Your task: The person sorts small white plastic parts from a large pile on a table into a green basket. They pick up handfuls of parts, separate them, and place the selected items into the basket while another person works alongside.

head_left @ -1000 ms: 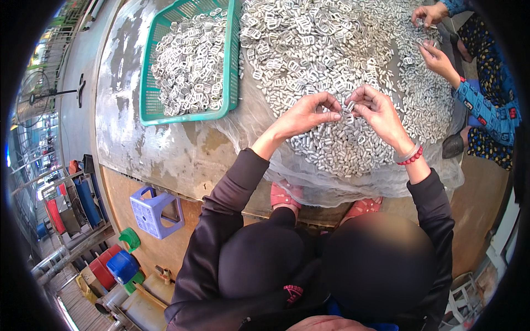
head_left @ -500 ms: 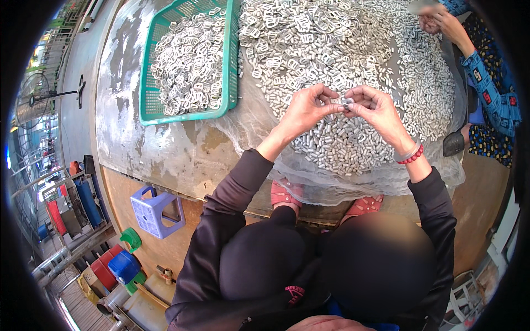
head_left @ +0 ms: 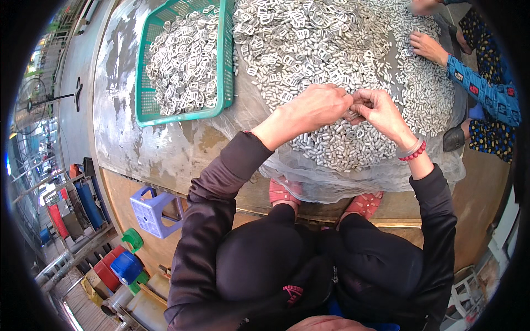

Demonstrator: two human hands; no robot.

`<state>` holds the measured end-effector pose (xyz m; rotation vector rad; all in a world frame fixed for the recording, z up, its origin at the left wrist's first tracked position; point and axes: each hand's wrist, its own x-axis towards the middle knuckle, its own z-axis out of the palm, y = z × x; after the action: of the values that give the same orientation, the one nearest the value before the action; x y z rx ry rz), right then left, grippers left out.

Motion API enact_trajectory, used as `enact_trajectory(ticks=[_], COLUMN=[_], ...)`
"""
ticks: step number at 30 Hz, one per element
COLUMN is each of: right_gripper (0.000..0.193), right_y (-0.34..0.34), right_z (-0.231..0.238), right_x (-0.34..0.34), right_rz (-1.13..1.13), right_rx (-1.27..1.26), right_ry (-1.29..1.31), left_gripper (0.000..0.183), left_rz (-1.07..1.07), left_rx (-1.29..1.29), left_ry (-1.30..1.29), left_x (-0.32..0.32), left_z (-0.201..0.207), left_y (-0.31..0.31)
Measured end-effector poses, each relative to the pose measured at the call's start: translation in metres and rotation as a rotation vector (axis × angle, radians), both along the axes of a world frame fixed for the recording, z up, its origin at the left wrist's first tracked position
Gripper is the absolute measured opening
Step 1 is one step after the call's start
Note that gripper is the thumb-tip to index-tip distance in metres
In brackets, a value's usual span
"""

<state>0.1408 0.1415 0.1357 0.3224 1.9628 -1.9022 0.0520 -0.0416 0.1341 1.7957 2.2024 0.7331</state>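
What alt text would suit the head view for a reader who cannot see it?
A person's left hand and right hand meet, fingertips together, over a heap of small grey metal pieces. A green basket of similar pieces sits left.

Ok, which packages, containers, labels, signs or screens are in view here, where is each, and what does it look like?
No labels, signs or screens can be made out.
Green plastic mesh basket: upper left on the table, rectangular, filled with small grey metal buckles.
Clear plastic sheet: spread under the big loose pile, hanging over the table's near edge.
Lilac plastic stool: on the floor lower left, boxy with cut-outs.
Red, blue and green containers: floor, far lower left, rounded.
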Motion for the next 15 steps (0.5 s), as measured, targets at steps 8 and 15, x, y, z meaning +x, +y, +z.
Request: enact_trajectory(ticks=[8, 15], right_gripper=[0.016, 0.016], right_y=[0.002, -0.001], right_z=[-0.001, -0.004], right_x=[-0.004, -0.005], right_rz=[-0.235, -0.378], right_rx=[-0.725, -0.795], right_ry=[-0.123, -0.094], left_gripper=[0.025, 0.025], left_rz=[0.423, 0.442], left_rx=[0.206, 0.347], left_ry=[-0.43, -0.529], left_x=[0.02, 0.009], left_z=[0.0, 0.01], left_y=[0.014, 0.004])
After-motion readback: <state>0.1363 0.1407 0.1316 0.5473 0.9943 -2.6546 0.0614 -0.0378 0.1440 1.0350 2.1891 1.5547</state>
